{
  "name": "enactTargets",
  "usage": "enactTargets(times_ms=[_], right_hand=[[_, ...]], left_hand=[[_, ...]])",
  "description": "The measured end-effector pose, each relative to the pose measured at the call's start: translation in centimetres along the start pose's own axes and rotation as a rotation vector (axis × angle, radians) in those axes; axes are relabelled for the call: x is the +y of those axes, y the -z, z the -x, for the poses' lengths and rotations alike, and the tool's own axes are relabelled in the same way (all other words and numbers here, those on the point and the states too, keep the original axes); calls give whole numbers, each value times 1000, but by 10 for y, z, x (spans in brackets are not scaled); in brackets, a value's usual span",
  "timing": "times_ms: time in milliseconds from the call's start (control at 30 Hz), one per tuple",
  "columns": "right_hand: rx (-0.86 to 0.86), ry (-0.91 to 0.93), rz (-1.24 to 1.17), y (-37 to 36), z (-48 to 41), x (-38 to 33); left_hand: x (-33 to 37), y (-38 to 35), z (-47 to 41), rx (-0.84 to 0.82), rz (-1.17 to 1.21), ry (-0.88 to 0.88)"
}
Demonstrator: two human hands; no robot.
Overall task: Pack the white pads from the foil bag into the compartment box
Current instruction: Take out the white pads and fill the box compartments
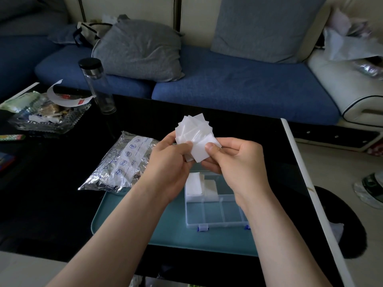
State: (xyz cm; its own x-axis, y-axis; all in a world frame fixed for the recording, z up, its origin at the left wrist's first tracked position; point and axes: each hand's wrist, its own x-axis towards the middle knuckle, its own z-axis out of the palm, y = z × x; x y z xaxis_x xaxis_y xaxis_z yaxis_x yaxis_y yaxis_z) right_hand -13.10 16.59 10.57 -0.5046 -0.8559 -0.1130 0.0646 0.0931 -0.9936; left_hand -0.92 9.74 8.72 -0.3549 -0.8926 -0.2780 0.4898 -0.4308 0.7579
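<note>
Gripping a fanned bunch of white pads point(194, 133) between them, the left hand point(169, 162) and right hand point(236, 162) meet above the compartment box point(217, 216), fingers and thumbs curled on the pads. The clear box sits on a teal tray point(124, 220) near the tabletop's point(51, 204) near edge, with packed pads point(193, 184) in two far compartments. The foil bag point(120, 162) lies just left, overlapping the tray's far left corner.

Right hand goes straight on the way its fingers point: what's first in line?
Probably the left hand: the right hand points left across the fanned white pads that both pinch. Depth unclear.
</note>
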Motion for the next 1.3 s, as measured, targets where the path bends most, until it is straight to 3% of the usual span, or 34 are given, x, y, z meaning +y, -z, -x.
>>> enactTargets(times_ms=[600,933,1300], right_hand=[[11,57,-42,1,0,1],[-18,46,93,4,-3,1],[129,220,252,0,-5,9]], left_hand=[[-5,2,-5,-37,-57,26],[-2,-1,-4,6,48,71],[-4,-5,0,-53,1,41]])
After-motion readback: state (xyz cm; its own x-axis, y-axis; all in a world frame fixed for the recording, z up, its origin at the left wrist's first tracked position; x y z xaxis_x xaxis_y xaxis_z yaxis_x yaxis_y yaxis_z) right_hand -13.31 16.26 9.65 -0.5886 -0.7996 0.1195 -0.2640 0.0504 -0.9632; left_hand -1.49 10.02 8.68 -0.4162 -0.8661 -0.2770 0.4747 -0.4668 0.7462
